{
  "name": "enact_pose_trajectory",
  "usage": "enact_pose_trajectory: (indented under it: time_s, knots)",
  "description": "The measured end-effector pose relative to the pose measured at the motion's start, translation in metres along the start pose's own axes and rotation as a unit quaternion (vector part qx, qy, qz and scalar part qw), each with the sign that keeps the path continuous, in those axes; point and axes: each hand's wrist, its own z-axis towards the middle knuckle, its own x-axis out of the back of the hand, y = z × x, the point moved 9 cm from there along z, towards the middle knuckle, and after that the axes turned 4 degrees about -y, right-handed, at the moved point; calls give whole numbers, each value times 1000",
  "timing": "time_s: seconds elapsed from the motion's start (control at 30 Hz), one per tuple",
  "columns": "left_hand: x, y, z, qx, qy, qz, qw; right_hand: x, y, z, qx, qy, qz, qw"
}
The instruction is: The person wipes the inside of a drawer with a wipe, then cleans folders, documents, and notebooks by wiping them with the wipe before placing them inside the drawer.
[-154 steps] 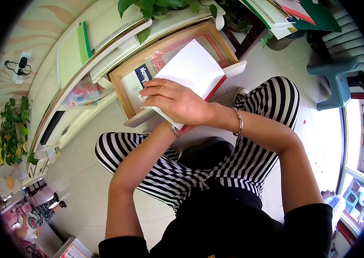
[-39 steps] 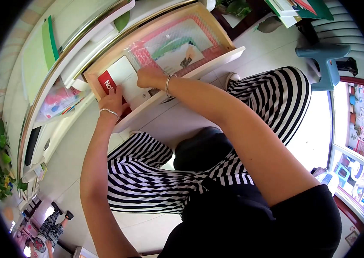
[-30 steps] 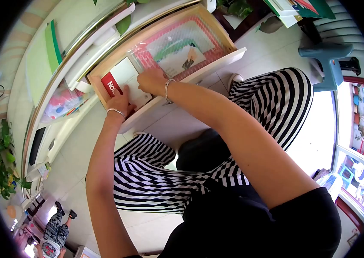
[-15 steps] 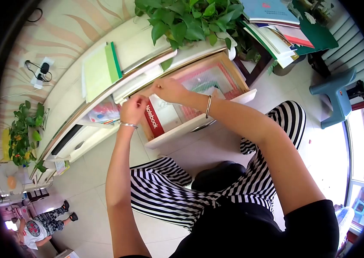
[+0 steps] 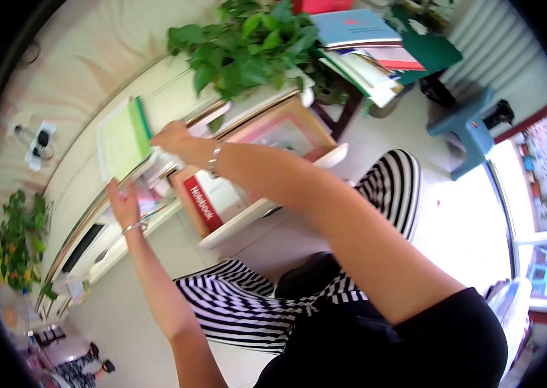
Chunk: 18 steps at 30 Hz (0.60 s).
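Observation:
My left hand (image 5: 125, 202) is at the front edge of the white desk (image 5: 66, 178). Its fingers are apart, close to the lower edge of a pale green folder (image 5: 121, 139) with a dark green spine. My right hand (image 5: 175, 138) reaches across an open drawer (image 5: 315, 123), its fingertips at the folder's right corner. Blur hides whether those fingers grip it. The folder lies flat on the desk. Inside the drawer is a white notebook (image 5: 223, 198) with a red "Notebook" band, and a pink-edged clear pouch (image 5: 280, 134) sits behind it.
A leafy potted plant (image 5: 247, 48) stands on the desk, another plant (image 5: 20, 229) farther left. Stacked books and papers (image 5: 357, 29) are at the upper right. A blue stool (image 5: 467, 132) stands on the tiled floor. Another person (image 5: 76, 374) is at the lower left.
Both hands have left the notebook end of the drawer and moved up and left to the folder. The left fingers have spread. The whole view has shifted.

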Motion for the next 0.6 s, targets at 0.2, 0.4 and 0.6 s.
enact_pose_trajectory:
  time_s: [0.2, 0.4, 0.6]
  knots:
    - [4, 18, -2, -55, 38, 37, 997, 5, -15, -18, -54, 11, 126, 991]
    - [51, 52, -20, -67, 172, -224, 957, 39, -46, -52, 33, -71, 328, 941]
    - [21, 62, -35, 61, 103, -638, 761, 117, -18, -187, -13, -116, 427, 897]
